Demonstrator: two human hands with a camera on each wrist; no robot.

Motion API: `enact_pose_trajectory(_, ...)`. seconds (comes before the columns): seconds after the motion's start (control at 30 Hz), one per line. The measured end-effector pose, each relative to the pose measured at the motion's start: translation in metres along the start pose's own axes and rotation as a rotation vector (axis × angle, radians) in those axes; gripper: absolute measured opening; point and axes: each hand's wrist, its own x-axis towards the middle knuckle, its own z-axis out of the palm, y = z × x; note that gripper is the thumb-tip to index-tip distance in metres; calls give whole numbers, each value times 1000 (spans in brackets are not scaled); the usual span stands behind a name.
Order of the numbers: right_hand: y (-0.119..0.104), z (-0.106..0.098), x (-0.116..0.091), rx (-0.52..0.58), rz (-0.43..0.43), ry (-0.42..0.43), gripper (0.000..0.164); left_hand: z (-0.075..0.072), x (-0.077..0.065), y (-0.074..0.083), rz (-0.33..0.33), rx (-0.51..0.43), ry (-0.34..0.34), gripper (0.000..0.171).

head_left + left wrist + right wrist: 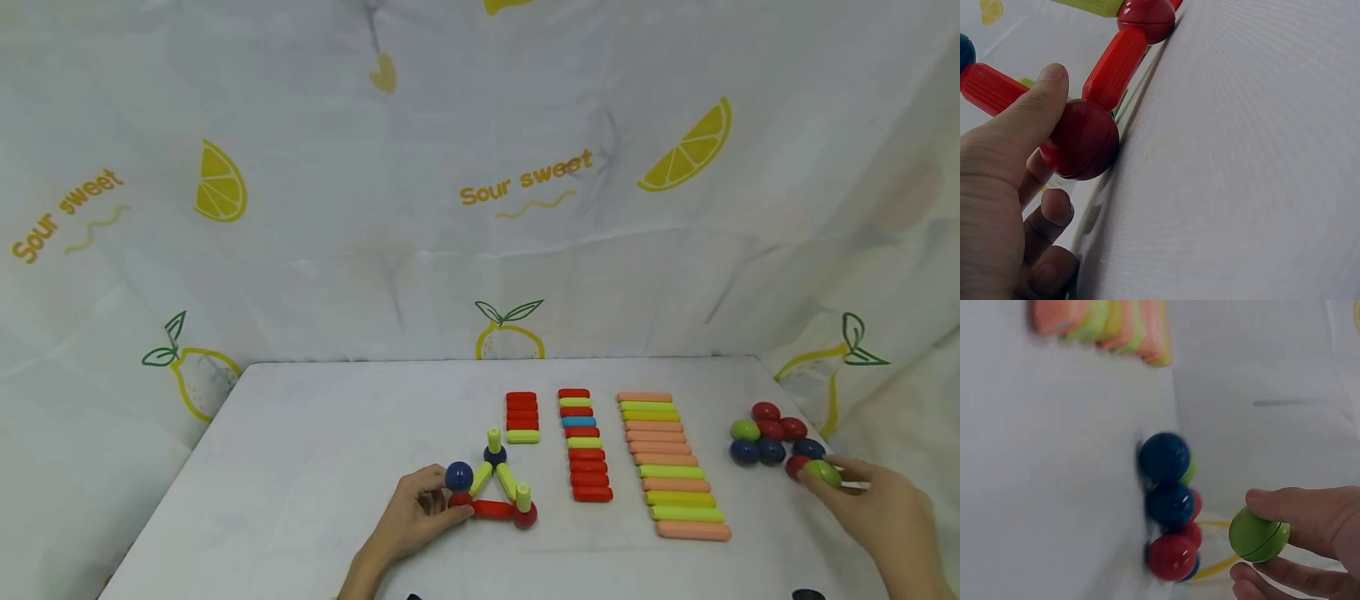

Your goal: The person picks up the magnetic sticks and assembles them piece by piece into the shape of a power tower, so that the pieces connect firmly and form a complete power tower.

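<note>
At the middle of the table stands a triangular frame of rods and balls. My left hand [416,508] grips the red ball [1082,140] at its left corner, with the thumb across it. From that ball a red rod [994,89] rises to a blue ball [459,477], and another red rod [492,509] runs to the right corner's red ball [526,515]. Short green rods stand upright on the back and right corners. On the far right, my right hand [881,508] pinches a green ball [1259,535] between thumb and fingers, beside the loose balls.
Loose red, blue and green balls [771,452] cluster at the table's right edge. Between them and the frame lie a column of long orange, green and yellow rods [663,448] and two columns of shorter rods [588,467], mostly red. A patterned white curtain [420,292] hangs behind.
</note>
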Motion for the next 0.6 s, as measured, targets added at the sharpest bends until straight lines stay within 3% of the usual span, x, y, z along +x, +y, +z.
enact_pose_trajectory(0.1, -28, -9, -7, 75, -101, 99, 60, 0, 0, -1, 12, -2, 2, 13)
enact_pose_trajectory(0.23, -72, -17, -21, 243, -262, 127, 57, 0, -1, -3, 31, -18, 12, 13)
enact_pose_trajectory(0.4, -134, -13, -41, 433, -516, 74, 45, 0, -1, -2, 21, -32, 23, 14)
enact_pose_trajectory(0.6, -204, 5, -69, 523, -696, -83, 41, 0, 0, 0, 18, -39, 21, 12)
